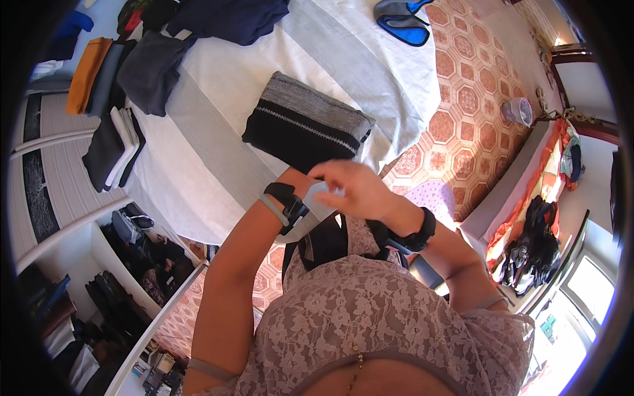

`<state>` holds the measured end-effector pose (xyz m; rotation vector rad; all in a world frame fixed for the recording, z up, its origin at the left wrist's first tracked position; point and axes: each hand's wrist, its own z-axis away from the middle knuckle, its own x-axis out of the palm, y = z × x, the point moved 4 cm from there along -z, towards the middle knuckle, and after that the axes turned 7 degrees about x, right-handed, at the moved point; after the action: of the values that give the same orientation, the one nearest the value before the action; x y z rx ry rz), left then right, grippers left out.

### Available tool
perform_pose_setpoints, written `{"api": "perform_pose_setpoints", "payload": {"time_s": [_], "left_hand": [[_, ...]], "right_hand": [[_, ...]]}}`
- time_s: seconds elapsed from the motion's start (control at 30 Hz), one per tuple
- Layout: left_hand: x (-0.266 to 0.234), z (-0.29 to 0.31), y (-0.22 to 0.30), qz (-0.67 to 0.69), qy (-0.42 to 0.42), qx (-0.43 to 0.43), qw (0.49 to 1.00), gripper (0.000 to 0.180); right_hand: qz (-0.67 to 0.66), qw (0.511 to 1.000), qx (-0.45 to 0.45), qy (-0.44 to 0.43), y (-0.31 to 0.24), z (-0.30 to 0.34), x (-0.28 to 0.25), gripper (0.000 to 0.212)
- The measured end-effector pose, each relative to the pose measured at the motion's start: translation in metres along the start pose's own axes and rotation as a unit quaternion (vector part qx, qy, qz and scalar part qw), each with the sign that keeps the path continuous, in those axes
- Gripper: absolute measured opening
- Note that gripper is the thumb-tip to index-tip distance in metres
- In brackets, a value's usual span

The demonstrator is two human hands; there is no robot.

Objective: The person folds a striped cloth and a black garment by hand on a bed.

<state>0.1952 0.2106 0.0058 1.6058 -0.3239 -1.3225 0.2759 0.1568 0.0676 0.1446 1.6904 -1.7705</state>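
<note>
My right hand (356, 189) is in front of my waist at the table's near edge, its fingers curled over my left hand. A pale bluish-white patch (321, 195) shows between the two; I cannot make out what it is. Most of my left hand (297, 179) is hidden behind the right, so its fingers do not show. Black bands circle both wrists. Just beyond my hands lies a folded grey and black knit garment (310, 119), flat on the white and grey striped tablecloth (218, 125).
Dark folded clothes (152, 69) and a mustard-coloured one (89, 74) lie at the table's far left. Folded white and black garments (119, 148) hang near its left edge. A grey and blue item (404, 25) sits far right. Open shelves (112, 277) stand left; a bucket (517, 111) right.
</note>
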Motion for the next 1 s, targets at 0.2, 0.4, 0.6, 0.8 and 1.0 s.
{"api": "perform_pose_setpoints", "payload": {"time_s": [0.2,0.4,0.6,0.8,1.0], "left_hand": [[0.011,-0.016,-0.012,0.064,0.034,-0.006,0.997,0.047],[0.015,-0.011,-0.015,-0.096,0.142,-0.025,0.985,0.055],[-0.033,0.031,0.015,-0.084,0.111,-0.078,0.987,0.041],[-0.080,-0.004,-0.027,-0.253,0.206,-0.042,0.944,0.033],[-0.070,-0.005,-0.076,-0.326,0.224,-0.110,0.912,0.047]], "right_hand": [[0.026,0.964,-0.028,0.263,0.021,-0.029,-0.050,0.016],[0.128,0.977,0.065,0.159,0.046,-0.047,0.000,0.044],[0.194,0.967,0.058,0.154,0.074,-0.034,0.001,0.052],[0.289,0.946,0.064,0.129,0.047,-0.047,0.006,0.064],[0.291,0.929,0.126,0.190,0.089,-0.019,0.003,0.068]]}}
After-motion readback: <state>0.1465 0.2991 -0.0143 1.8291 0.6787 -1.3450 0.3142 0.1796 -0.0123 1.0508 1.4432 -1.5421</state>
